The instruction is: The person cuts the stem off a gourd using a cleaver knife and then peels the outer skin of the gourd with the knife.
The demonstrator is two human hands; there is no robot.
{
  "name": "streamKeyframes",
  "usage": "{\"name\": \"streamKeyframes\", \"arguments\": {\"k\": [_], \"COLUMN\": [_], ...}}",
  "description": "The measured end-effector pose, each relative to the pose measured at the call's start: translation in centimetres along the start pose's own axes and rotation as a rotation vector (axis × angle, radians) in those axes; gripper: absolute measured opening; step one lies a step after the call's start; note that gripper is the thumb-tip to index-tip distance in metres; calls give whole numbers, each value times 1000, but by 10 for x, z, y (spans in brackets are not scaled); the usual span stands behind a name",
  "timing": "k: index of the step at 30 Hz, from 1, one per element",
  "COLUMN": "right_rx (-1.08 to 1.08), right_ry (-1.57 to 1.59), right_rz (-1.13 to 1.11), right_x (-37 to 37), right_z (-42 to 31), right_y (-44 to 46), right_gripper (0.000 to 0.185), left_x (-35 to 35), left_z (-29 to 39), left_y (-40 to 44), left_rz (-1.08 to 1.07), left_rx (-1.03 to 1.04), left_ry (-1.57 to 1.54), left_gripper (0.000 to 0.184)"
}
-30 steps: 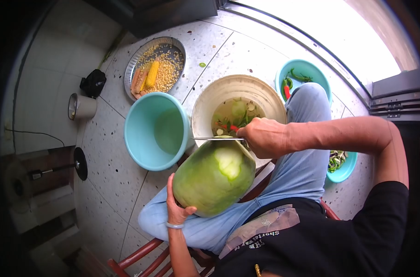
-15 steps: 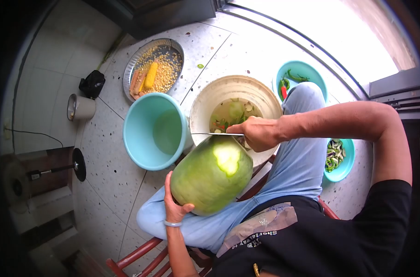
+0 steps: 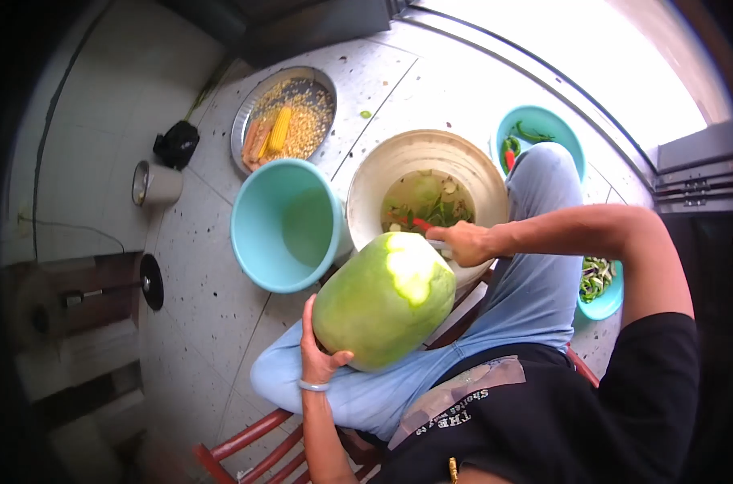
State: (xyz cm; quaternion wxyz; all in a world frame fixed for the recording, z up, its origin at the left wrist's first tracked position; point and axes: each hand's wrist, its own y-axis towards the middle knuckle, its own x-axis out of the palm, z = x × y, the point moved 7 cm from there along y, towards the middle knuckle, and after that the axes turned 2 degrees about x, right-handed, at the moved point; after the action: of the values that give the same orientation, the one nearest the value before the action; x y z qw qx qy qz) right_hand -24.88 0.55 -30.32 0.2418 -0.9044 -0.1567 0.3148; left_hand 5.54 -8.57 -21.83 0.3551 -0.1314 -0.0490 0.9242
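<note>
A large green melon lies across my lap, with a pale, peeled patch at its upper right. My left hand supports its lower left side, thumb and fingers spread around the rind. At the melon's upper right end, my right hand is closed on a knife handle; the blade is mostly hidden behind the melon's top. Just beyond, a cream bucket holds murky liquid with green scraps, pale pieces and something red.
Left of the bucket stands a turquoise bucket. A metal tray holds corn kernels and cobs. One turquoise bowl contains peppers; another holds chopped green pieces. A small pale bin and black bag stand by the wall.
The whole view has shifted, so things appear farther right. The knife blade, earlier seen across the melon's top, has dropped mostly out of sight, and my right hand has turned.
</note>
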Motion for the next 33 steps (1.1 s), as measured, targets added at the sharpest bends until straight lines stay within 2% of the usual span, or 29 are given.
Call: {"name": "streamKeyframes", "arguments": {"k": [1,2,4,7,11,18,24,30,33], "right_rx": [2,-197,-181,-233,-367,-364,-194,-119,-94], "right_ry": [71,125,166,-86,-379,-485,-534,-506,-571], "right_rz": [69,205,327,241,237,146,32,-55,-87], "right_x": [-11,-26,-60,-91,-90,-88,-84,-82,-75], "right_z": [-6,-18,-37,-80,-115,-128,-137,-147,-145], "right_y": [-3,-4,-21,-55,-82,-78,-67,-57,-47], "right_gripper": [59,61,55,49,40,31,29,26,47], "left_x": [2,3,2,4,4,3,2,1,1], "left_z": [-2,-3,-1,10,7,11,8,10,9], "left_y": [-2,-6,-2,1,-1,0,1,1,2], "left_rz": [1,0,-14,-8,-1,1,8,0,2], "left_rx": [-8,-22,-19,-19,-25,-8,1,-10,1], "left_ry": [10,7,7,25,26,42,23,19,14], "left_gripper": [134,134,134,133,133,132,131,130,130]}}
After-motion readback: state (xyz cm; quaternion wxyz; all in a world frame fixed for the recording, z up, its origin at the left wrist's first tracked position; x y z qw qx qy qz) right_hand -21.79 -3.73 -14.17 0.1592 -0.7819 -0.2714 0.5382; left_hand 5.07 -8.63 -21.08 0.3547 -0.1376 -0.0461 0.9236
